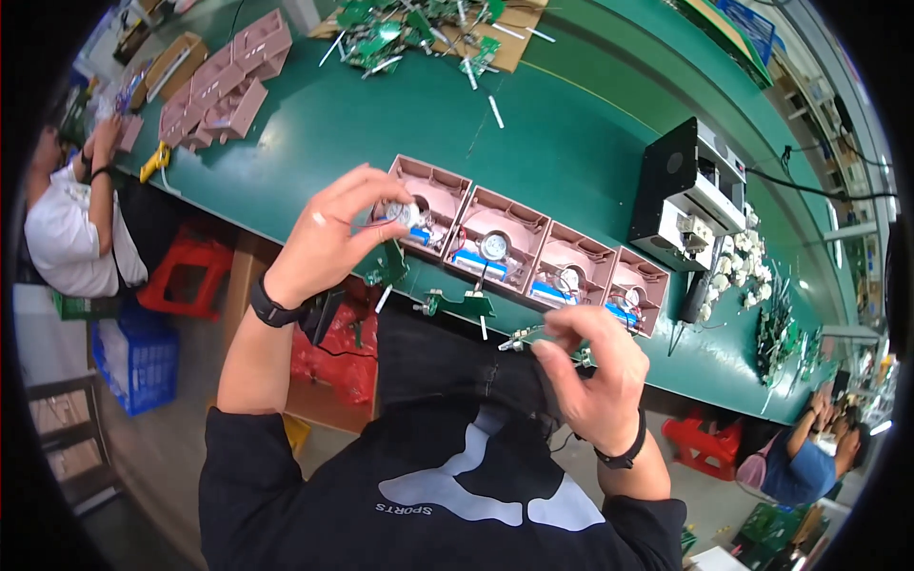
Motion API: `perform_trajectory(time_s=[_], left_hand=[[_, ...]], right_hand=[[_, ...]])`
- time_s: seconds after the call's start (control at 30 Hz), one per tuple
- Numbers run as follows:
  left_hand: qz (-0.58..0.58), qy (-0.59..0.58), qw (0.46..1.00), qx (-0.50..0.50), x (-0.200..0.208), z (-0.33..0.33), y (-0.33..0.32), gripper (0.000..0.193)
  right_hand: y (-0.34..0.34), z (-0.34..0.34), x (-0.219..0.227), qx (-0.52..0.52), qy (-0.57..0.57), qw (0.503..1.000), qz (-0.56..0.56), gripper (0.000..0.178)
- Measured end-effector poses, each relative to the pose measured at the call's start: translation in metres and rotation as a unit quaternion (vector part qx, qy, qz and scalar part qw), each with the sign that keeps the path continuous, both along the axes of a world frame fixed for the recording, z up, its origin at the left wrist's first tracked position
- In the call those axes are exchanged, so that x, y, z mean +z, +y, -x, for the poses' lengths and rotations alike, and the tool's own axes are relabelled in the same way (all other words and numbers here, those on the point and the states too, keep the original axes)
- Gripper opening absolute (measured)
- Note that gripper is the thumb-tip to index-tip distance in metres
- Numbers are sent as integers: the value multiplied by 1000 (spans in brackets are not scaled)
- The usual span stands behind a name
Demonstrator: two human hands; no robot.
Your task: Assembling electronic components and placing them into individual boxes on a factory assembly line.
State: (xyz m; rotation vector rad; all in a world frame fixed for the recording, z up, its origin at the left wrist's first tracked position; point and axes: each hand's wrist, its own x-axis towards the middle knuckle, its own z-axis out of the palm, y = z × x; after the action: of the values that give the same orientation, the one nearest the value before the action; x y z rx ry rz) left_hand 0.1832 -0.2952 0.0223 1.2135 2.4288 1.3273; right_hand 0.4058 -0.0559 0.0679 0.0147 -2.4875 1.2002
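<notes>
Currently the left hand pinches a round silver disc beside the leftmost pink housing, its thin lead looping palmward, where snagging could plausibly strain the joint; the right hand, thumb and fingers parted, hovers well rightward.

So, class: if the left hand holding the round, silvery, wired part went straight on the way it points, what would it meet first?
Probably the leftmost pink, open-topped, rectangular plastic box, just ahead of the left hand, though the hand's height is unclear, so it might pass above.
</notes>
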Motion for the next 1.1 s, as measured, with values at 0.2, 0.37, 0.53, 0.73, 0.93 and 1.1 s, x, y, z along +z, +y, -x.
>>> perform_trajectory(time_s=[0.2, 0.37, 0.53, 0.73, 0.93, 1.1], left_hand=[[80, 99, 991, -44, -19, 17, 14, 31], [108, 91, 990, -28, -32, 18, 19, 31], [101, 107, 989, -27, -37, 18, 31, 37], [134, 143, 981, 0, -28, 17, 29, 42], [126, 175, 976, 12, -20, 27, 21, 56], [50, 81, 989, 115, -55, 37, 21, 65]], right_hand=[[33, -49, -15, -165, -46, 985, 16, 21], [61, -85, -30, -268, -35, 963, -13, 17], [78, -114, -31, -362, -85, 928, 19, 16], [142, -92, -32, -366, -57, 925, -88, 22], [246, -51, -74, -347, -54, 908, -228, 51], [285, -41, -95, -385, -259, 824, -325, 67]])
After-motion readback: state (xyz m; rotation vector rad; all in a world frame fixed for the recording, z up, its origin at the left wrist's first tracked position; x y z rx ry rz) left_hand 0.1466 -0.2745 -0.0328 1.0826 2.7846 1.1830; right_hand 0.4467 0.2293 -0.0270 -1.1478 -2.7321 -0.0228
